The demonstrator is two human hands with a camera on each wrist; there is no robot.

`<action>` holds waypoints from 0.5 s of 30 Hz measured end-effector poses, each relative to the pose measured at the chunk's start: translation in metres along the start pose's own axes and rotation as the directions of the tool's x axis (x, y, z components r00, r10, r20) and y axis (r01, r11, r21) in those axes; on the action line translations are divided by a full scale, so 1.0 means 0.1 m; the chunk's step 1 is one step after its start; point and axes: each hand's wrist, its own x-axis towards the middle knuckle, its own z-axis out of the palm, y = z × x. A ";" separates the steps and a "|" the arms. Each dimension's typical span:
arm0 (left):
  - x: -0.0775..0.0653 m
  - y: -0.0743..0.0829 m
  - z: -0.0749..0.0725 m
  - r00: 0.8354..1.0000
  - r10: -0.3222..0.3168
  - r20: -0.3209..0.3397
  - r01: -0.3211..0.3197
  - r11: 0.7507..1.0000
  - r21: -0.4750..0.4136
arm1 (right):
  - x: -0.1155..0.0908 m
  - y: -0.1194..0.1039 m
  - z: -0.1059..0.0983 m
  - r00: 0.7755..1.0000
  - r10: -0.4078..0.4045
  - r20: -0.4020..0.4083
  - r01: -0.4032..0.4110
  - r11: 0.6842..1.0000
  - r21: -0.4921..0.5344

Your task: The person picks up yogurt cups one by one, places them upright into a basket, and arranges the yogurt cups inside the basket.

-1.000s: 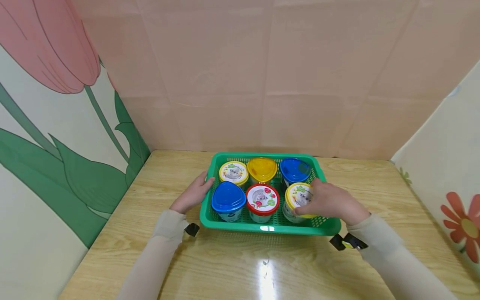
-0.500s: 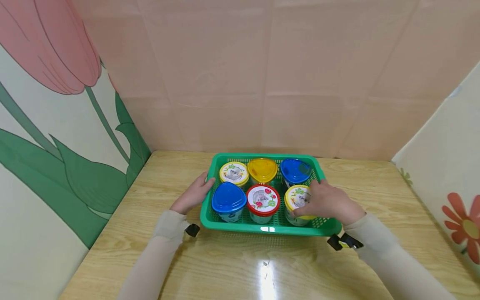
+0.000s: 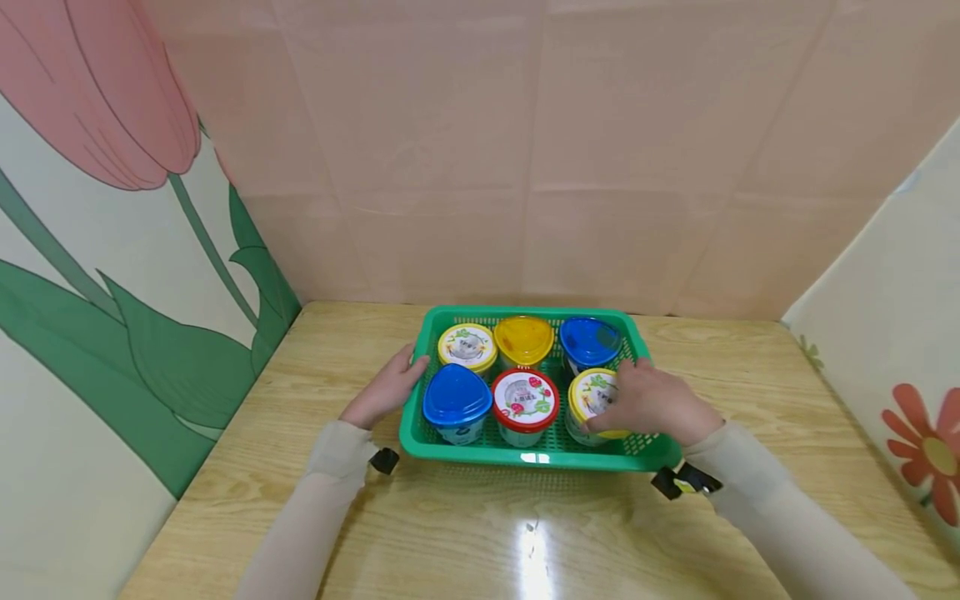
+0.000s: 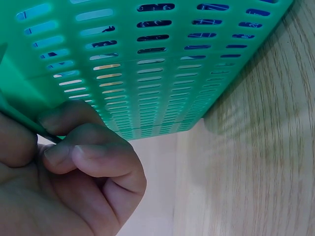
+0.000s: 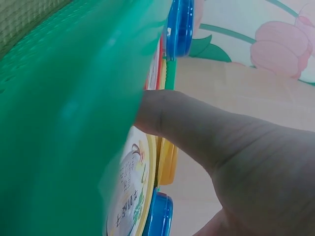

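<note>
A green plastic basket (image 3: 517, 457) holds several lidded tubs in two rows. At its left end my left hand (image 3: 381, 390) grips the rim, and the left wrist view shows the curled fingers (image 4: 106, 152) under the edge. My right hand (image 3: 663, 404) holds the front-right tub with a yellow-edged printed lid (image 3: 595, 395), thumb at the near side of the lid and fingers at the far side. That tub stands upright inside the basket, its right part hidden by the hand. Left of it are a red-lidded tub (image 3: 526, 398) and a blue-lidded tub (image 3: 457, 397).
In the back row stand another yellow-edged printed tub (image 3: 467, 345), an orange-yellow-lidded tub (image 3: 525, 339) and a blue-lidded tub (image 3: 591, 341). The basket rests on a wooden table (image 3: 420, 533), with a pinkish wall covering (image 3: 525, 167) behind and painted walls at both sides.
My right wrist has shifted slightly left. The tub in that hand sits a little lower in the head view than one second ago. My left hand keeps its place on the rim.
</note>
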 end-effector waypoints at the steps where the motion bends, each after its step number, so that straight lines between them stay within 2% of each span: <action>1: 0.00 0.00 0.00 1.000 0.002 -0.001 -0.002 1.000 0.001 | 0.00 0.00 0.00 1.000 -0.002 0.003 0.002 1.000 -0.002; 8: 0.00 0.01 0.01 0.999 0.044 0.002 -0.044 0.999 -0.013 | 0.02 0.00 0.00 1.000 0.000 0.008 0.000 1.000 -0.002; 15: -0.01 0.01 0.01 1.000 0.029 0.007 -0.029 1.000 -0.001 | 0.03 -0.02 0.01 1.000 0.013 0.023 -0.012 1.000 -0.004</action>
